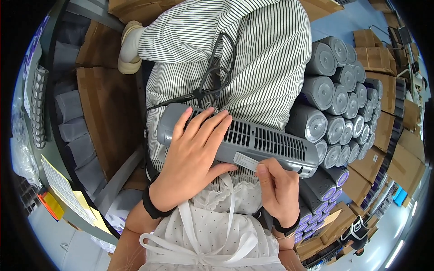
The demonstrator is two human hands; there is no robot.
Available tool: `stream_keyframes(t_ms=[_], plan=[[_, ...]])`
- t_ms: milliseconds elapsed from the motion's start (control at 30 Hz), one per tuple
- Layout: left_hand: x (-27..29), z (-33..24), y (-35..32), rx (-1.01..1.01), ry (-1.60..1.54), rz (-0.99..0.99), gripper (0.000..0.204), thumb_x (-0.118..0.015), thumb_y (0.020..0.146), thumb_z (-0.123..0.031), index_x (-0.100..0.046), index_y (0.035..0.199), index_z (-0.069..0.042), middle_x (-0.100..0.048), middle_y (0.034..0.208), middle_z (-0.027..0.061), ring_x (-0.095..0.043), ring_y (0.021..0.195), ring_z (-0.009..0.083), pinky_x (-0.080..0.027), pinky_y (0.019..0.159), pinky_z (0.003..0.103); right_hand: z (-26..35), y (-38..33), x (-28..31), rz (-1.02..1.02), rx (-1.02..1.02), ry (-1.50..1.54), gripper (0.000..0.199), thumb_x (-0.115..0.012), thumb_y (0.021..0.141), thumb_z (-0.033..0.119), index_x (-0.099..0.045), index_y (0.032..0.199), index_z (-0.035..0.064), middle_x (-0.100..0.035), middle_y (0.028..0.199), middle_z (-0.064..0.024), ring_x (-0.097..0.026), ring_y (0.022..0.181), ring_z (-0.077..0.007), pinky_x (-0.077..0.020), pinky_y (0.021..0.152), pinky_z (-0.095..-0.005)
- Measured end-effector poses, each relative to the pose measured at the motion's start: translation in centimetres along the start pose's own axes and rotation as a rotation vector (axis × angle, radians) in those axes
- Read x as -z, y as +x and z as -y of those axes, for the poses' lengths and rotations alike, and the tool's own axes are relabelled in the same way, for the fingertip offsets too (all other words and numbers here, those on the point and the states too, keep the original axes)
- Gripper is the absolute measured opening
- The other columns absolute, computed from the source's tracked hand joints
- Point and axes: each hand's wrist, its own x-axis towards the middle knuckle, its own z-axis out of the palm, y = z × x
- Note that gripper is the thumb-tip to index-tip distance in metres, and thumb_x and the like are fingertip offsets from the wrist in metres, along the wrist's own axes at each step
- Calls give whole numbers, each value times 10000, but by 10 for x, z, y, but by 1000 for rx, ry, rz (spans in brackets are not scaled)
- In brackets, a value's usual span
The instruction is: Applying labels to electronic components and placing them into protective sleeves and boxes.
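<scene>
A long grey appliance housing with slotted vents lies across my lap, sloping down to the right. My left hand rests over its left part, fingers spread across the vents and thumb along the near side. On the near side, right of centre, is a small white label with fine print. My right hand is closed, thumb and forefinger pinching the label's right end. How much of the label sticks to the housing I cannot tell. A black cord lies looped on the striped trousers beyond the housing.
Many similar grey housings are stacked at the right, end caps outward. A cardboard box and more grey units are at the left. A bench edge with yellow-backed label sheets runs along the left. Cartons stand farther right, near another person.
</scene>
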Motion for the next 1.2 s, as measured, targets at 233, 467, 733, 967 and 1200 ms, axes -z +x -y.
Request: stream_keyframes(t_ms=[233,467,733,967,1200], plan=[[1,0,0,8,-1,6,804,-776,689,-340,-457,1334,18,-485,1357,118,-410,1297,296,-197,1133,493,0,0,3,42,15,-28,148,-548,942,68,-598,834,-21,-555,562,-61,-437,433,-90,-358,441,-239],[0,1,0,1,11,7,816,-767,693,-365,-451,1338,23,-482,1359,118,-410,1297,296,-193,1135,496,2,1,0,-3,8,-8,111,-580,914,85,-589,814,36,-517,518,-120,-525,443,-321,-378,434,-371],[-1,1,0,1,3,-19,754,-662,794,-480,-477,1321,26,-505,1344,117,-424,1284,301,-184,1130,494,0,1,-1,-3,-6,-8,110,-588,912,91,-588,814,42,-513,516,-118,-522,438,-318,-376,423,-370],[-5,0,1,15,37,-66,515,-547,932,-347,-519,1270,40,-540,1301,127,-457,1243,309,-213,1117,493,2,1,-1,-2,-9,0,110,-590,910,86,-584,809,41,-509,509,-115,-517,428,-314,-376,422,-367],[-7,-3,2,31,30,-81,500,-549,930,-336,-526,1262,37,-546,1292,130,-455,1242,316,-204,1118,504,2,1,0,1,-12,-1,114,-592,906,80,-582,801,37,-512,513,-116,-518,432,-316,-379,427,-371]])
